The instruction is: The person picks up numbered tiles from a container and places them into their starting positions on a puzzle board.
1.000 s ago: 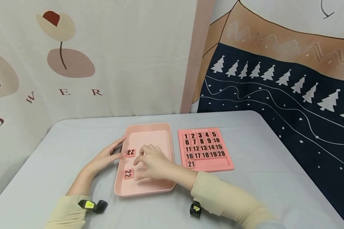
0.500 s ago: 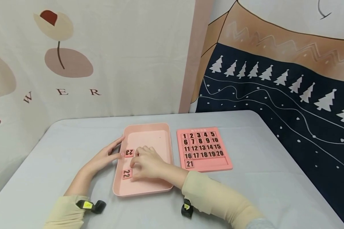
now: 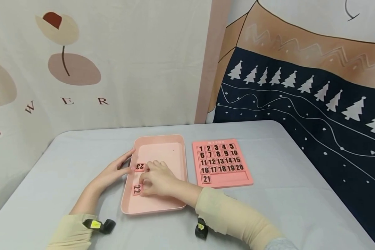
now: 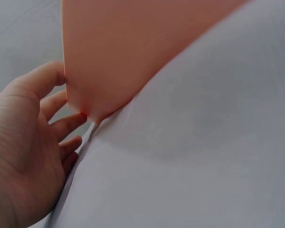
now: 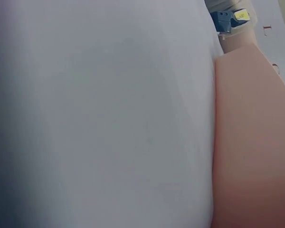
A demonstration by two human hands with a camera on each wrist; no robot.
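Note:
A shallow pink tray (image 3: 156, 207) holds two number tiles, the 23 tile (image 3: 140, 167) and the 22 tile (image 3: 137, 189). The left hand (image 3: 112, 173) grips the tray's left rim; in the left wrist view its thumb lies at the rim and its fingers are against the outer wall. Over the tray, the right hand (image 3: 159, 180) is bent at the fingers, with its thumb tip right at the near right side of the 22 tile. Its index finger hovers just above that tile. The right wrist view shows no part of this hand.
Right of the tray lies a pink number board (image 3: 231, 180), with tiles 1 to 21 in rows and a bare stretch after 21. A pale cloth covers the table (image 3: 284, 208). Printed curtains hang behind it.
The right hand has moved left and slightly down toward the 22 tile, its thumb now at the tile's edge. The left hand keeps its place on the tray's rim.

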